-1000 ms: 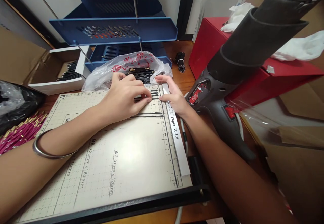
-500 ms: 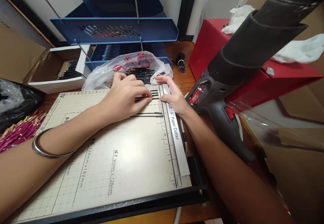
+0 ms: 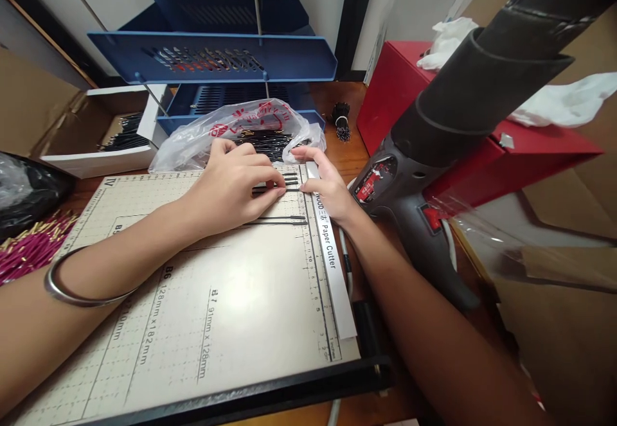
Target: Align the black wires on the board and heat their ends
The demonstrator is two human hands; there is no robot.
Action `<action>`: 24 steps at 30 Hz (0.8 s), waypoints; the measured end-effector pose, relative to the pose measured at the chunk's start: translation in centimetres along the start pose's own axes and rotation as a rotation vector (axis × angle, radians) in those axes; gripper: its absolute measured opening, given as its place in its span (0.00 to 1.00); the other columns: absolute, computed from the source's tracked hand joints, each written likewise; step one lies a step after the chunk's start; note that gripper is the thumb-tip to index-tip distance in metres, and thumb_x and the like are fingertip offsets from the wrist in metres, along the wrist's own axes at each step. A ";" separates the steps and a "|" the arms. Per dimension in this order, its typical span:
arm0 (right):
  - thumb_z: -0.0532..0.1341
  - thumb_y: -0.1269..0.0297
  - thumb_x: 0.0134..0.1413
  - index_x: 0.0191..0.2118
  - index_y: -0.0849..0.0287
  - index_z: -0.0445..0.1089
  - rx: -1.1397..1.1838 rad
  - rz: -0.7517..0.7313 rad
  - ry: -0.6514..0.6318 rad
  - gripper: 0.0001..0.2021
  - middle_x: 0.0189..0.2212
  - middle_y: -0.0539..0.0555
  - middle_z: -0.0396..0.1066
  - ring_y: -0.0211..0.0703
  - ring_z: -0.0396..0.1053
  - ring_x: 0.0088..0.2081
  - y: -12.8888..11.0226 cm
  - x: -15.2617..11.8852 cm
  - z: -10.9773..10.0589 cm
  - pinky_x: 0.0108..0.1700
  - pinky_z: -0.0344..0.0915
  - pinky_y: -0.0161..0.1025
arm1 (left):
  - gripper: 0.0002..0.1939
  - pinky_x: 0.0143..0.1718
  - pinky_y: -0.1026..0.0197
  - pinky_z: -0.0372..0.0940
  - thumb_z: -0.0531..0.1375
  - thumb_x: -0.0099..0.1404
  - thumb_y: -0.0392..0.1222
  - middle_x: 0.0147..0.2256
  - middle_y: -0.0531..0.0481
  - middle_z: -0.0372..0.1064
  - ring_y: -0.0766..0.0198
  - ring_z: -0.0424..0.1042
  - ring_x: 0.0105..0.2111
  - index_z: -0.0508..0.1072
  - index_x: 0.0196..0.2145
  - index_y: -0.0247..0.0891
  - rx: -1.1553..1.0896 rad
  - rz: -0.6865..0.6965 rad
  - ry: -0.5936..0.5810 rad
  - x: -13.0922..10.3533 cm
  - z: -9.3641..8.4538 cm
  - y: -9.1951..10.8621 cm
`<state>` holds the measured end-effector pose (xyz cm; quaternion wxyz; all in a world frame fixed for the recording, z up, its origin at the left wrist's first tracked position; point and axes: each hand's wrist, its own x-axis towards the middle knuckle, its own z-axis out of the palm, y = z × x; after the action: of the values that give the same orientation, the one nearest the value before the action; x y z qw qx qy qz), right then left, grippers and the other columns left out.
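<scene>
A cream paper cutter board (image 3: 260, 291) with printed size lines lies in front of me. My left hand (image 3: 241, 178) rests over its far part, with thumb and fingertips closed on a thin black cord (image 3: 293, 189). My right hand (image 3: 328, 185) is at the white edge strip (image 3: 340, 284), its index finger stretched toward the plastic bag and its thumb apart from it. The right thumb tip touches the cord's end beside the strip. Several more black cords (image 3: 289, 177) lie across the board beyond the fingers, and two cords (image 3: 279, 220) lie nearer me, partly under my left hand.
A clear bag (image 3: 193, 138) of black cords lies behind the board. Beyond it stands a blue rack (image 3: 212, 56). A white box (image 3: 96, 164) and magenta cords (image 3: 33, 252) are on the left. A black heat gun (image 3: 419, 175) and red box (image 3: 385, 85) are on the right.
The view has shifted slightly, so things sit a little further left. Both hands keep nearly the same pose at the cord and the edge strip.
</scene>
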<state>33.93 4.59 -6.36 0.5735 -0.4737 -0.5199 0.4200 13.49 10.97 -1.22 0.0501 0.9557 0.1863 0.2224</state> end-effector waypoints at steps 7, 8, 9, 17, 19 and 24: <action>0.61 0.63 0.34 0.49 0.52 0.66 0.011 0.010 0.016 0.28 0.54 0.56 0.69 0.56 0.62 0.65 0.0 0.1 0.1 0.76 0.55 0.58 | 0.15 0.49 0.43 0.54 0.59 0.74 0.48 0.31 0.47 0.80 0.54 0.70 0.37 0.82 0.34 0.42 0.012 -0.002 -0.006 0.0 0.0 0.1; 0.61 0.63 0.34 0.49 0.52 0.66 0.013 0.012 0.017 0.28 0.53 0.56 0.69 0.56 0.62 0.64 -0.1 0.1 0.2 0.76 0.55 0.58 | 0.15 0.50 0.43 0.54 0.59 0.74 0.48 0.31 0.47 0.80 0.53 0.70 0.37 0.82 0.34 0.43 0.010 -0.004 -0.006 0.0 0.0 0.1; 0.61 0.63 0.34 0.49 0.53 0.67 0.017 0.013 0.018 0.28 0.53 0.56 0.69 0.56 0.62 0.64 -0.1 0.1 0.2 0.75 0.56 0.58 | 0.14 0.50 0.43 0.54 0.59 0.74 0.48 0.31 0.48 0.80 0.53 0.70 0.37 0.82 0.34 0.43 0.007 -0.005 -0.006 0.0 0.0 0.1; 0.61 0.62 0.32 0.48 0.53 0.67 0.031 0.022 0.031 0.28 0.52 0.57 0.67 0.56 0.62 0.63 -0.3 0.1 0.3 0.75 0.54 0.57 | 0.14 0.51 0.43 0.53 0.59 0.73 0.49 0.30 0.48 0.79 0.53 0.69 0.37 0.82 0.34 0.44 0.004 -0.023 -0.017 0.0 0.0 0.1; 0.61 0.62 0.32 0.48 0.53 0.67 0.030 0.027 0.028 0.28 0.52 0.56 0.67 0.56 0.61 0.63 -0.3 0.1 0.3 0.75 0.55 0.57 | 0.14 0.50 0.43 0.53 0.59 0.73 0.50 0.30 0.48 0.79 0.53 0.69 0.36 0.82 0.34 0.44 0.004 -0.024 -0.014 0.0 0.0 0.1; 0.61 0.62 0.32 0.48 0.53 0.67 0.030 0.013 0.024 0.28 0.52 0.56 0.68 0.56 0.61 0.63 -0.2 0.2 0.3 0.75 0.54 0.57 | 0.15 0.50 0.44 0.52 0.58 0.73 0.50 0.30 0.49 0.79 0.53 0.69 0.36 0.81 0.35 0.43 0.011 -0.008 -0.008 0.0 -0.1 0.1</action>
<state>33.61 4.77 -6.12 0.5841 -0.4732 -0.5036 0.4259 13.49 10.85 -1.16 0.0465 0.9561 0.1910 0.2175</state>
